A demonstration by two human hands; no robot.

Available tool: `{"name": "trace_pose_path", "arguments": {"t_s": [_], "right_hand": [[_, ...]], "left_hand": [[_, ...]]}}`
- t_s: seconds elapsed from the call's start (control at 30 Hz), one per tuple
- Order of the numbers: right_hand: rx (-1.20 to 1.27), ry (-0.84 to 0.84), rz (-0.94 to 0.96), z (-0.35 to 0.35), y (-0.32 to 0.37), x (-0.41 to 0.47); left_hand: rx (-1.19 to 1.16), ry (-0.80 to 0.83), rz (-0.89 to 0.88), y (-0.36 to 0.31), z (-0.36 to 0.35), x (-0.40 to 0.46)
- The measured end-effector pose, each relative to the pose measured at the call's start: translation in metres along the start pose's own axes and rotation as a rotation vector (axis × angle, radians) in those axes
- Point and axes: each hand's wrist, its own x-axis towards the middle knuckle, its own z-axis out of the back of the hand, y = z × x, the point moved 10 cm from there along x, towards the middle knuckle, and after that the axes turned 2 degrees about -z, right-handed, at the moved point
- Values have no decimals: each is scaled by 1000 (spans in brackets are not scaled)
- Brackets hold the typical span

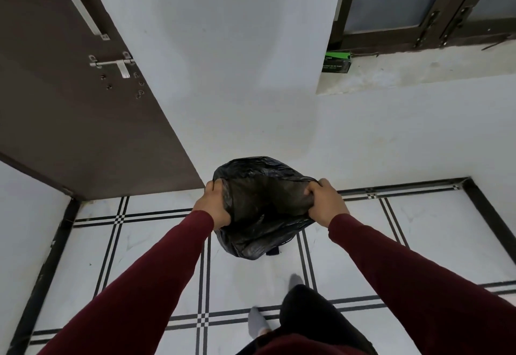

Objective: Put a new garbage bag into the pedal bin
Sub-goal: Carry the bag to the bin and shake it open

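A black garbage bag (pixel 262 206) is spread wide at its mouth near the wall, draped over something below it that the plastic hides almost fully. A small dark part (pixel 273 251) pokes out under the bag's near edge; I cannot tell what it is. My left hand (pixel 213 206) grips the bag's left rim. My right hand (pixel 325 204) grips the right rim with fingers curled inside the opening. Both arms wear maroon sleeves.
A brown door (pixel 83 103) with a metal handle and bolt stands open at the left. A window sill at the upper right holds a green and black box (pixel 336 62). White floor tiles with black lines lie below; my legs and socked feet (pixel 258 324) are at the bottom.
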Motion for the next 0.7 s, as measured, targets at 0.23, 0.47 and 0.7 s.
{"name": "trace_pose_path", "arguments": {"t_s": [0.23, 0.47, 0.7], "right_hand": [[-24, -64, -10, -7, 13, 16], [41, 54, -48, -28, 20, 45], [26, 67, -46, -40, 22, 61]], "left_hand": [[-22, 21, -42, 7, 1, 23], [-9, 25, -38, 13, 10, 47], [19, 89, -8, 24, -1, 62]]}}
